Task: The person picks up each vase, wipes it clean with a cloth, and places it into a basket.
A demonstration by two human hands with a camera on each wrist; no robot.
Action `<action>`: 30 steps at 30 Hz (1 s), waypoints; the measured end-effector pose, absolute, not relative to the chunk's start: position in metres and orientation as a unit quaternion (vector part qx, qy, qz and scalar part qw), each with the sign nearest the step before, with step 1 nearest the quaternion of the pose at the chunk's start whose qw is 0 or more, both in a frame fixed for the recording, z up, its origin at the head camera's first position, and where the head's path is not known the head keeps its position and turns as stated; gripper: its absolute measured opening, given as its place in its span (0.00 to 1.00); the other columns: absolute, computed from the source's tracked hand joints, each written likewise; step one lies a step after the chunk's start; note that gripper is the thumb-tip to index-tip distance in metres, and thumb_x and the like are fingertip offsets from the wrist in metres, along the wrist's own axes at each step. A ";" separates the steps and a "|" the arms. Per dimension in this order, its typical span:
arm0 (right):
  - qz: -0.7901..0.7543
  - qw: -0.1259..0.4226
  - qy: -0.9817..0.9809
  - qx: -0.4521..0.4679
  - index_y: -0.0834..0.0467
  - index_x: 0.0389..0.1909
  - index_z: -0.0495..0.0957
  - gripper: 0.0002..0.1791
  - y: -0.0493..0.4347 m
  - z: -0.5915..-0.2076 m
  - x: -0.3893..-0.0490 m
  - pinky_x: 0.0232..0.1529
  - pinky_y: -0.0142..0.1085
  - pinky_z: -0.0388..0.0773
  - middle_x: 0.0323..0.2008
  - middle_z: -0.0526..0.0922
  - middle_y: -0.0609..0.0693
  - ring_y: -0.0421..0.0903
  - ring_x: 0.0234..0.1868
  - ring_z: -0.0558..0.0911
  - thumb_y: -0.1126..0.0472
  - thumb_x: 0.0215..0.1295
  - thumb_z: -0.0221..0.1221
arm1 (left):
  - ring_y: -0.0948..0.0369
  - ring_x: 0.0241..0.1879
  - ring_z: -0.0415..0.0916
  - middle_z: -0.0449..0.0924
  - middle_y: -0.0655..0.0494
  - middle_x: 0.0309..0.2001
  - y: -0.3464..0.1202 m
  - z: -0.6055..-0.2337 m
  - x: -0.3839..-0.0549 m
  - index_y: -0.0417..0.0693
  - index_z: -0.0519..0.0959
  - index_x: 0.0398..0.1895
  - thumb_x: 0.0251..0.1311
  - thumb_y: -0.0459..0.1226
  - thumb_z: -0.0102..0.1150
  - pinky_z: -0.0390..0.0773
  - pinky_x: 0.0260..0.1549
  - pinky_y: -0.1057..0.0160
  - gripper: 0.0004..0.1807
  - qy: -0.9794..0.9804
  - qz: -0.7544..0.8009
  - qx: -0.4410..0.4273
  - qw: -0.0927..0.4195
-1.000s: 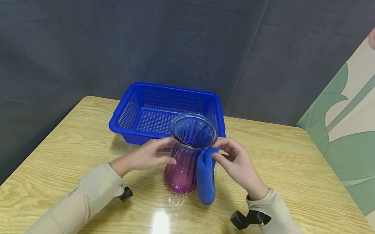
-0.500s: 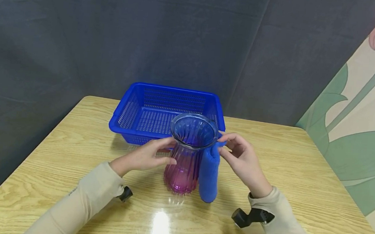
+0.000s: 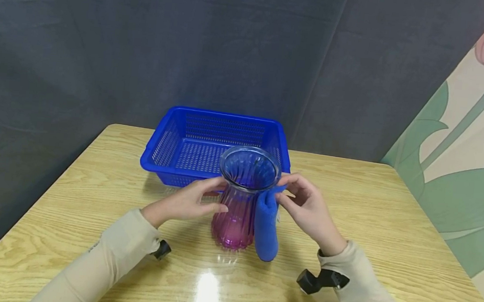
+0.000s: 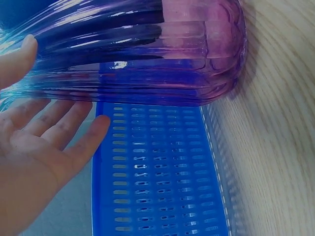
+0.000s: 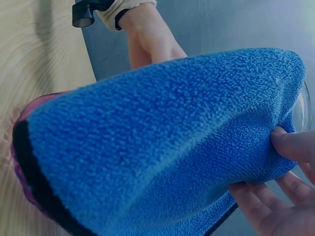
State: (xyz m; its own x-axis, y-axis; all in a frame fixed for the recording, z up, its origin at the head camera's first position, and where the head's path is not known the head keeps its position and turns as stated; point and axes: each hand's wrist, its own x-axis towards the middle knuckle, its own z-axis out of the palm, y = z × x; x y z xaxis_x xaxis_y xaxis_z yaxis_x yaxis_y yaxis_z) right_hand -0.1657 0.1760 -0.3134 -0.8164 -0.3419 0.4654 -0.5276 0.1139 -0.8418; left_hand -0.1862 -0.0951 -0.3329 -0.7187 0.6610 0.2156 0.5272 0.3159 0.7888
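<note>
A ribbed glass vase (image 3: 236, 217), blue at its wide mouth and pink toward the base, stands upright on the table. My left hand (image 3: 190, 199) holds its neck from the left, thumb at the front and fingers behind; the left wrist view shows the vase (image 4: 147, 54) above the palm and spread fingers. At the vase's right side my right hand (image 3: 310, 209) pinches the top of a folded blue towel (image 3: 266, 230) between thumb and fingers. The towel hangs down along the glass. In the right wrist view the dark-edged towel (image 5: 162, 132) hides most of the vase.
Behind the vase sits a blue plastic basket (image 3: 194, 154) with perforated walls, its front right part overlapped by the vase. The wooden table (image 3: 90, 205) ends at a dark curtain (image 3: 234, 45). A flower-patterned panel (image 3: 475, 157) lines the right side.
My right hand moved slightly right with the towel, away from the vase, then came back toward the rim. The left hand and the vase have stayed put.
</note>
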 end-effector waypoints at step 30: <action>0.512 -0.006 -0.812 0.279 0.67 0.41 0.71 0.10 0.180 -0.332 -0.167 0.39 0.26 0.79 0.47 0.74 0.60 0.30 0.43 0.76 0.77 0.58 0.56 | 0.51 0.52 0.77 0.75 0.47 0.54 -0.087 -0.335 -0.181 0.40 0.73 0.55 0.42 0.43 0.73 0.77 0.56 0.53 0.35 0.852 0.399 0.336 -0.037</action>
State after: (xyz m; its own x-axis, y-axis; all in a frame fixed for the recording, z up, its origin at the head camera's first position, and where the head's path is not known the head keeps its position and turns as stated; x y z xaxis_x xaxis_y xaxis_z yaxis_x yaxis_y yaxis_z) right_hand -0.1665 0.1801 -0.3319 -0.8445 -0.4586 0.2766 -0.4473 0.3201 -0.8351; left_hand -0.1807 -0.0868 -0.3353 -0.7717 0.5426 0.3318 0.6023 0.4559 0.6553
